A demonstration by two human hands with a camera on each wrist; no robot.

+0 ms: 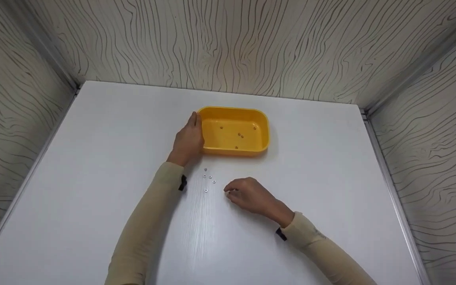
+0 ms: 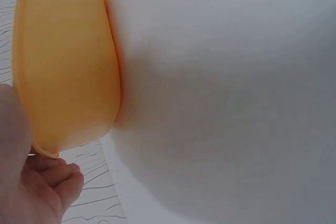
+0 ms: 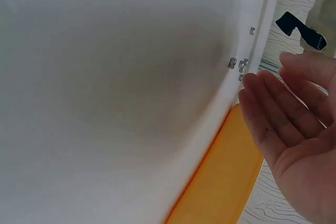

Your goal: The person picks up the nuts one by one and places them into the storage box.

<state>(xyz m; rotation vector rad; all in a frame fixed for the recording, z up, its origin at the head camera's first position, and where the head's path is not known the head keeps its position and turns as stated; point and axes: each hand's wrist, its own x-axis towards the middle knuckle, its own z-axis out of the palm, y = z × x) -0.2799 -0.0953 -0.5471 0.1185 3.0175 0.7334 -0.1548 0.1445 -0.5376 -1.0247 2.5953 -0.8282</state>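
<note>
A yellow plastic tub (image 1: 234,152) stands toward the back of the white table, and several small hex nuts (image 1: 239,134) lie scattered on its floor. My left hand (image 1: 187,141) grips the tub's left end at the rim; in the left wrist view its curled fingers (image 2: 63,179) show beside the tub's corner. In front of the tub lies a loose group of several metal nuts (image 1: 210,177). Just right of them, my right hand (image 1: 251,196) is low over the table, thumb and fingers bent toward each other. The right wrist view shows its fingers (image 3: 273,111) extended, with nothing visible in them.
The white table (image 1: 311,166) is enclosed by wood-grain patterned panels (image 1: 220,43) at the back and both sides. Metal strips (image 1: 394,198) run along the side edges. Both forearms wear beige sleeves (image 1: 145,229) with a dark wrist piece (image 1: 183,183).
</note>
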